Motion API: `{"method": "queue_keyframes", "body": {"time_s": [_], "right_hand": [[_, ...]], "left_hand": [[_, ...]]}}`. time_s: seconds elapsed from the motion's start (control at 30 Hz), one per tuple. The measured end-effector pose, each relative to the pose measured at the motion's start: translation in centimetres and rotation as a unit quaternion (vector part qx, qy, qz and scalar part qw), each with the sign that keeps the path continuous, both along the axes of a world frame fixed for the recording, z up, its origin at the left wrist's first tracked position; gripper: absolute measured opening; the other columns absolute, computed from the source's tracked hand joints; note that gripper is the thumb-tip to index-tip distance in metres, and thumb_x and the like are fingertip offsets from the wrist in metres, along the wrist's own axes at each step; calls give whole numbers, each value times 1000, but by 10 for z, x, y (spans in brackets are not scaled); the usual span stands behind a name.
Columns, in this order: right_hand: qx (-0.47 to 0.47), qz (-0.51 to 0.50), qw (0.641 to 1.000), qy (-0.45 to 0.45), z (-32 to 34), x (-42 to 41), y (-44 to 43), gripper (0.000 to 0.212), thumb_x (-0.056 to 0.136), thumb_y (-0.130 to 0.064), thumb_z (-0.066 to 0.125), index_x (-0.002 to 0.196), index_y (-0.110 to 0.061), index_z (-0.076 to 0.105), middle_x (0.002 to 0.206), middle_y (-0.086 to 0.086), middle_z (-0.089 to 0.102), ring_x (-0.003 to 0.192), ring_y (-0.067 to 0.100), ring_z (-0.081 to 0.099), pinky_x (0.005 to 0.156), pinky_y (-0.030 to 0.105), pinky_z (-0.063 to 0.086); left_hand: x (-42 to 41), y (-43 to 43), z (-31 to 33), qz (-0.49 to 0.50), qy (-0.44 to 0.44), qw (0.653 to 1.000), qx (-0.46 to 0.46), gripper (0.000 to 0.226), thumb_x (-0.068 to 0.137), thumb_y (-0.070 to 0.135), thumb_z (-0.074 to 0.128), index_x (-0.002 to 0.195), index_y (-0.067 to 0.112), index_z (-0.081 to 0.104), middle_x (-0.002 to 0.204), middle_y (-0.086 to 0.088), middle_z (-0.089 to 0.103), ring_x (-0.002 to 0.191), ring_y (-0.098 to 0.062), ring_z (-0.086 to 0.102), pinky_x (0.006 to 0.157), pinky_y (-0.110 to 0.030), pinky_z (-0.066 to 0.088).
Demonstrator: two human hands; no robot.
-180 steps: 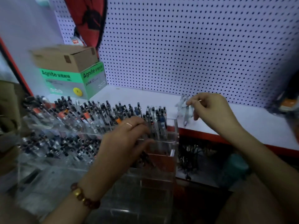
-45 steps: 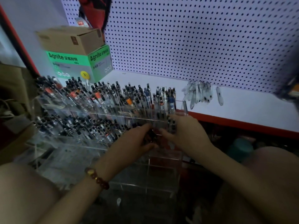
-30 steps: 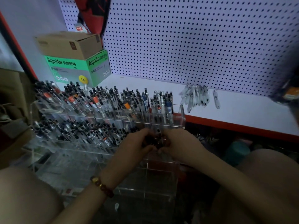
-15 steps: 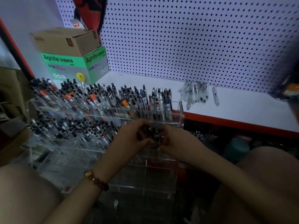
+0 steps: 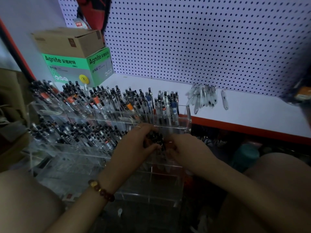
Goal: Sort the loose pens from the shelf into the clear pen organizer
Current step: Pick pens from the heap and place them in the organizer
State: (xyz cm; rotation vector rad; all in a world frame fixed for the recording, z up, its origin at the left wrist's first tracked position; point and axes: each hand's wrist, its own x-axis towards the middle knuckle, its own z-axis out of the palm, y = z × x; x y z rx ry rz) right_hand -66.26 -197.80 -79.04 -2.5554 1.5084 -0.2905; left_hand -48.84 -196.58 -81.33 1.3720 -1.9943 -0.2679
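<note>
As its tiers rise, the clear organizer (image 5: 188, 115) bristles with dark-capped pens (image 5: 117, 100).

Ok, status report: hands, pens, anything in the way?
Left hand and right hand grip a dark pen bunch at the clear organizer, second tier. Loose pens lie on the shelf. Nothing seen blocking.

Open shelf (image 5: 260, 115) surface right of the loose pens (image 5: 204, 98) gives hand room; left is blocked by the packed pen organizer (image 5: 187, 115) and stacked boxes (image 5: 75, 61), pegboard (image 5: 202, 39) walls off the back.
</note>
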Motion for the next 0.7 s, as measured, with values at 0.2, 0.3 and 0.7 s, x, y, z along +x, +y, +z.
{"method": "queue_keyframes", "body": {"time_s": [0.2,0.3,0.7], "right_hand": [[-132,-86,964,-213,61,-21,-5,15,92,-32,53,83,-28,64,59,-11,61,50,3,54,48,20,40],[-128,-153,952,-231,87,-54,-50,18,93,-28,54,79,-23,64,57,-9,61,54,9,57,55,26,45],[105,-349,927,-88,21,-133,-197,48,92,-45,54,121,-8,47,126,19,45,94,33,56,72,31,43]], "left_hand": [[13,-2,29,-13,-20,994,-110,23,76,35,76,90,23,63,86,19,56,68,4,52,61,-11,43],[13,-10,57,-37,-31,990,-136,19,83,45,64,84,26,63,82,21,56,68,8,52,61,-6,41],[-45,-78,122,-64,-42,991,-107,10,84,43,65,85,33,62,70,22,52,72,-2,55,58,-19,39]]}}
